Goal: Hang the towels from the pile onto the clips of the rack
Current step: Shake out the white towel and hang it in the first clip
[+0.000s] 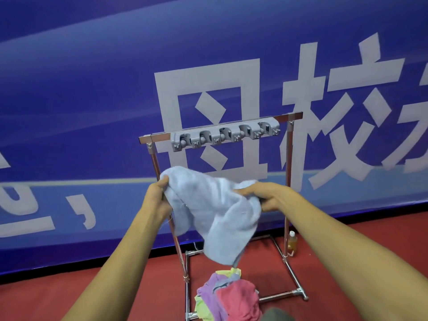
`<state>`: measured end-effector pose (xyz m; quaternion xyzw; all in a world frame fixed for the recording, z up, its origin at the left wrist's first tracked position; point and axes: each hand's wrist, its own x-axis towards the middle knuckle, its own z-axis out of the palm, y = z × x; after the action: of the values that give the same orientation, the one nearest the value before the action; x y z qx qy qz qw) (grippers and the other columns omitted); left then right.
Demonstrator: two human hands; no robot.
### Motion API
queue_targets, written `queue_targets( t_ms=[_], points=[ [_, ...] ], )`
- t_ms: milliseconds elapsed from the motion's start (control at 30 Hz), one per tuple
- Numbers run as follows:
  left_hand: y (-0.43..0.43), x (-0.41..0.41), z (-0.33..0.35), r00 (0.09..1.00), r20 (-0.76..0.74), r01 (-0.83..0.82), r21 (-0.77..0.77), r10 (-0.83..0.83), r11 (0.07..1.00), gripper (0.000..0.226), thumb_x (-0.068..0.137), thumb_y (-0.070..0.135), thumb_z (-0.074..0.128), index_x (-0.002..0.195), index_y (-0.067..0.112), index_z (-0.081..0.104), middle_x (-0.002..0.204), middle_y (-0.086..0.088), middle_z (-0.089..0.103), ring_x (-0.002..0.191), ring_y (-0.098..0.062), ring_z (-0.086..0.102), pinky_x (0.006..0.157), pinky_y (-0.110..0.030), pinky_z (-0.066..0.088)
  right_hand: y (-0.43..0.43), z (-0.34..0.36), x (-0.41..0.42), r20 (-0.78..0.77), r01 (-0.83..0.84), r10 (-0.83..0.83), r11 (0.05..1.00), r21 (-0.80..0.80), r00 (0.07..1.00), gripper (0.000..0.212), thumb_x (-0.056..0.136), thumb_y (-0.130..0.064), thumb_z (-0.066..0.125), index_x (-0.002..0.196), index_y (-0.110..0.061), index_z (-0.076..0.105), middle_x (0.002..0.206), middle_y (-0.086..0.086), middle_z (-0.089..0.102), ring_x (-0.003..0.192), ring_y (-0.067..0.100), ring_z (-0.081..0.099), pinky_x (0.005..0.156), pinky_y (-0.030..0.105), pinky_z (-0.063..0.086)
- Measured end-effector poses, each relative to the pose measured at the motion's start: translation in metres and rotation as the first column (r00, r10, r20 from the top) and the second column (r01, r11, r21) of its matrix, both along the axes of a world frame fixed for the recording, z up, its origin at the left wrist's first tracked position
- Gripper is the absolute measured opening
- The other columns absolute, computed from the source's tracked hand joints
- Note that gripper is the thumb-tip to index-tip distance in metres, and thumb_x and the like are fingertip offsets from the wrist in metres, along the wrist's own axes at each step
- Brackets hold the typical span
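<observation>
The pale blue terry towel [208,212] is held up in the air in front of the rack, below the clip strip, bunched and doubled rather than spread, and that is where trouble may come from: a thick folded edge may be too fat for a clip, or may catch only its outer layer and slide out under the cloth's weight. The long drooping tail could also snag the rack's upright or drag across the pile. The left hand [157,200] has its fingers [163,181] curled tight on the upper left corner; the right hand [266,196] pinches the opposite top edge with its fingers [245,191] closed on the cloth, so the towel sags between them and hangs down well below both. Above, the grey plastic strip of clips [224,135] on the chrome tube rack [157,136] looks bare (no towel hung yet). A heap of pink, purple and green towels [231,297] lies on the red floor [34,302] inside the rack's base, with a small bottle of amber liquid [292,242] beside the far post and a blue printed banner [92,89] behind.
</observation>
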<state>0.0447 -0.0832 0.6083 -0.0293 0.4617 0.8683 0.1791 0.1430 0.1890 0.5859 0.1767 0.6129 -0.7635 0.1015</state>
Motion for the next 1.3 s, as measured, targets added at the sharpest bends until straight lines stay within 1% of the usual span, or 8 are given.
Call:
queue_targets(
  t_ms=[167, 433, 600, 700, 833, 1000, 1100, 1300],
  points=[
    [-0.002, -0.024, -0.007, 0.931, -0.273, -0.354, -0.521, 0.242, 0.777, 0.017, 0.093, 0.003, 0.055, 0.105, 0.009, 0.065, 0.101, -0.012, 0.067, 0.088, -0.029, 0.062, 0.075, -0.038, 0.052, 0.023, 0.022, -0.004, 0.195, -0.041, 0.0, 0.977, 0.208, 0.981, 0.056, 0.076, -0.032, 0.087, 0.12, -0.002, 0.07, 0.113, 0.014, 0.075, 0.111, 0.03, 0.07, 0.1, 0.046, 0.053],
    [-0.018, -0.04, 0.0, 0.876, -0.477, -0.407, -0.809, -0.069, 0.424, 0.042, 0.085, 0.002, 0.039, 0.091, 0.025, 0.074, 0.094, -0.004, 0.071, 0.076, -0.023, 0.06, 0.066, -0.039, 0.051, 0.04, 0.044, 0.003, 0.284, -0.112, -0.031, 0.873, 0.475, 0.958, 0.051, 0.063, -0.042, 0.092, 0.095, -0.009, 0.068, 0.087, 0.006, 0.073, 0.083, 0.024, 0.068, 0.078, 0.036, 0.06],
    [-0.022, -0.046, 0.008, 0.965, -0.237, -0.118, -0.772, -0.111, 0.625, 0.02, 0.09, 0.01, 0.062, 0.096, 0.017, 0.079, 0.102, -0.008, 0.071, 0.085, -0.026, 0.063, 0.068, -0.035, 0.052, 0.041, 0.051, 0.001, 0.142, -0.064, -0.017, 0.838, 0.542, 0.99, 0.057, 0.069, -0.022, 0.093, 0.11, -0.001, 0.06, 0.106, 0.014, 0.071, 0.093, 0.029, 0.069, 0.08, 0.043, 0.061],
    [-0.022, -0.045, 0.011, 0.975, -0.137, 0.037, -0.673, -0.173, 0.739, 0.025, 0.09, 0.009, 0.063, 0.11, 0.013, 0.077, 0.111, -0.012, 0.072, 0.093, -0.027, 0.066, 0.07, -0.034, 0.055, 0.04, 0.049, -0.002, 0.149, -0.149, 0.05, 0.603, 0.784, 0.988, 0.062, 0.071, -0.012, 0.089, 0.119, -0.013, 0.051, 0.125, 0.011, 0.056, 0.1, 0.026, 0.06, 0.076, 0.035, 0.054],
    [-0.024, -0.046, 0.009, 0.932, -0.271, -0.009, -0.683, -0.241, 0.73, 0.033, 0.086, -0.008, 0.066, 0.112, 0.011, 0.075, 0.109, -0.013, 0.074, 0.096, -0.03, 0.07, 0.076, -0.035, 0.06, 0.037, 0.046, -0.011, 0.162, -0.166, 0.064, 0.063, 0.984, 0.985, 0.034, 0.079, -0.01, 0.074, 0.112, -0.008, 0.068, 0.116, 0.013, 0.064, 0.088, 0.024, 0.059, 0.069, 0.032, 0.049],
    [-0.035, -0.052, 0.008, 0.797, -0.419, -0.182, -0.853, -0.434, 0.489, 0.023, 0.08, -0.001, 0.079, 0.103, 0.005, 0.077, 0.093, -0.011, 0.078, 0.089, -0.027, 0.076, 0.078, -0.04, 0.063, 0.043, 0.051, -0.022, 0.107, -0.097, 0.089, -0.102, 0.99, 0.99, 0.019, 0.092, -0.011, 0.059, 0.072, -0.012, 0.059, 0.096, 0.014, 0.053, 0.064, 0.023, 0.047, 0.053, 0.034, 0.043],
    [-0.04, -0.053, 0.01, 0.735, -0.474, -0.333, -0.875, -0.485, 0.351, 0.007, 0.08, 0.008, 0.082, 0.085, 0.008, 0.077, 0.079, -0.013, 0.076, 0.076, -0.026, 0.075, 0.066, -0.036, 0.064, 0.048, 0.054, -0.022, 0.023, -0.018, 0.118, -0.041, 0.999, 0.993, 0.026, 0.092, -0.01, 0.055, 0.067, -0.017, 0.056, 0.083, 0.009, 0.057, 0.071, 0.028, 0.054, 0.058, 0.032, 0.042],
    [-0.047, -0.052, 0.003, 0.735, -0.574, -0.469, -0.815, -0.362, 0.341, 0.028, 0.097, 0.032, 0.065, 0.086, 0.007, 0.071, 0.08, -0.016, 0.071, 0.069, -0.031, 0.072, 0.059, -0.044, 0.063, 0.052, 0.031, -0.022, -0.408, 0.466, -0.23, 0.521, 0.715, 0.883, 0.008, 0.09, -0.02, 0.067, 0.091, -0.013, 0.064, 0.081, 0.0, 0.059, 0.074, 0.019, 0.056, 0.059, 0.028, 0.042]
  ],
)
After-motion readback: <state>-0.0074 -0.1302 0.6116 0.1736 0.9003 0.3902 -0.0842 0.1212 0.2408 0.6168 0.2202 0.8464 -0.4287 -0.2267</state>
